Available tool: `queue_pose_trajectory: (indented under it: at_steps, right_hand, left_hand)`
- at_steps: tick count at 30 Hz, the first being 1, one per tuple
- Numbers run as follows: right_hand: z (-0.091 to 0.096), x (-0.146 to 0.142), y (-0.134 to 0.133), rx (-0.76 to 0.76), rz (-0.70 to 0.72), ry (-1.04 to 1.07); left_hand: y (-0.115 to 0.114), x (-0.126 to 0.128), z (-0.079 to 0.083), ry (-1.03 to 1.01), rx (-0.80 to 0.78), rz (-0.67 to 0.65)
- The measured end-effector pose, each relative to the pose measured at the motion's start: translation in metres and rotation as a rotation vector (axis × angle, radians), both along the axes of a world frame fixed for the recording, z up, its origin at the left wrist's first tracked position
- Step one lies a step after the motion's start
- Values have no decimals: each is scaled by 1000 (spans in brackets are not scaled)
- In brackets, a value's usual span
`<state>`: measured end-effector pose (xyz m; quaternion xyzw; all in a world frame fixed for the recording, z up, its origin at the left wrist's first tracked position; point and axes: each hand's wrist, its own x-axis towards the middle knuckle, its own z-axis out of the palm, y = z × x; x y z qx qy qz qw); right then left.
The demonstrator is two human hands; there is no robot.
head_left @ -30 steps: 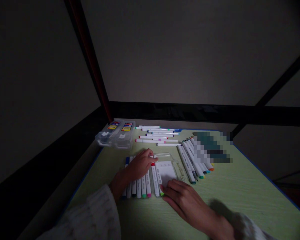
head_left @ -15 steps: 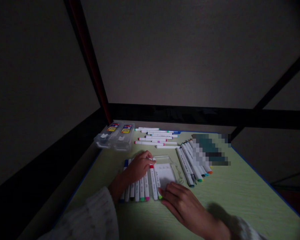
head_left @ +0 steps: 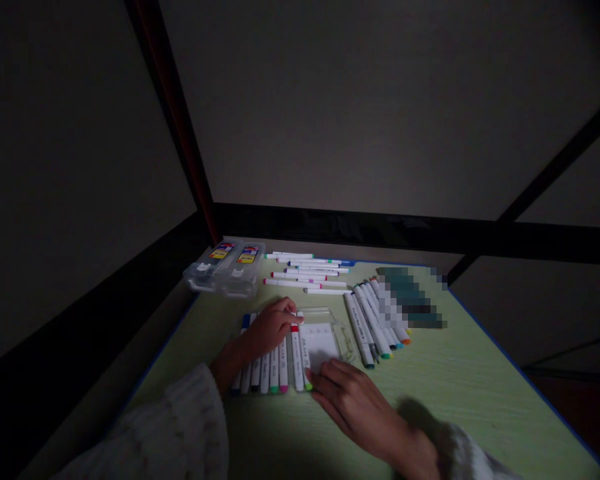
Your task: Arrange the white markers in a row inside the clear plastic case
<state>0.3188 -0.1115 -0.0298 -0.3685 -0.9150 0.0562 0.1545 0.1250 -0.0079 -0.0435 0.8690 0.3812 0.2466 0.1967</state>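
Note:
A clear plastic case [head_left: 325, 311] lies open on the table, with a row of white markers [head_left: 265, 373] laid side by side in its left part. To their right are a red-banded marker [head_left: 297, 357] and a marker with a lime-green end [head_left: 305, 350]. My left hand [head_left: 267, 327] reaches over the row, its fingers bent and closed at the far end of the lime-green-ended marker. My right hand [head_left: 350, 400] has its fingers together, the thumb and fingertips at that marker's near end. A white sheet [head_left: 321, 343] shows in the case's right part.
Two clear latched boxes [head_left: 245, 273] with bright labels stand at the back left. Several slim white pens [head_left: 310, 272] are scattered at the back. Thicker markers [head_left: 367, 327] lie in a pile to the right, beside a blurred-out dark green object [head_left: 410, 293]. The table [head_left: 480, 400] has blue edges.
The whole view has shifted slightly, so things appear a little further left and up. Both hands keep nearly the same place on the lime-green-ended marker.

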Motion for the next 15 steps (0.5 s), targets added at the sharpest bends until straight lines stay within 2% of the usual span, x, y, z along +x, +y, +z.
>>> queue_pose_trajectory:
  at_steps: [8,15]
  right_hand:
    - [4,2,0,7,13,-43]
    - [8,4,-1,50,7,-88]
  left_hand:
    - [-1,3,5,37,1,13]
    - [4,13,17,136,110,37]
